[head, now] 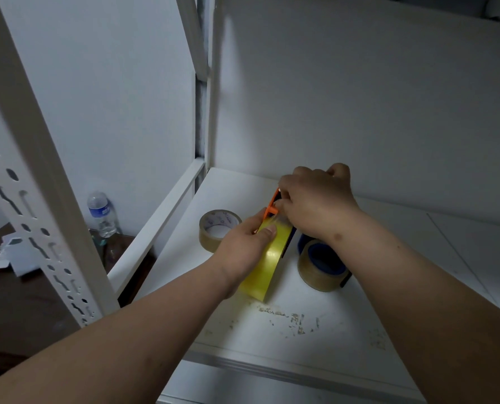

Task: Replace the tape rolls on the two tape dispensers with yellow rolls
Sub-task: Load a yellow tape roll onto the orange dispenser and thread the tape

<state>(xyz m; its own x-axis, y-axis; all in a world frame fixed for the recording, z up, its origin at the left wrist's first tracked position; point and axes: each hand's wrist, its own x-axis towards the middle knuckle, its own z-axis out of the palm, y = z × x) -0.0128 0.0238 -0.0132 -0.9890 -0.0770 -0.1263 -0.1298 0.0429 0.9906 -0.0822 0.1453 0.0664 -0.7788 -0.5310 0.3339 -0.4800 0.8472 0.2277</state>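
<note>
- Two bare hands work over a white shelf [359, 301] inside a white metal rack, seen from above.
- Far left, beyond the slotted rack upright [39, 228], a plastic water bottle [101, 214] stands on a dark surface beside folded white paper [15, 255].
- A brown tape roll [218, 233] lies flat on the shelf, just left of the hands.
- The left hand [243, 249] grips the yellow tape roll [267, 260], which stands on edge mid-shelf, thumb pressed on its rim.
- The yellow roll sits in an orange tape dispenser [272, 207]; the right hand [316, 205], fingers curled, pinches the dispenser's front end.
- Just right, under the right wrist, a second tape dispenser [323, 265] with a blue core carries a tan roll and rests on the shelf.
</note>
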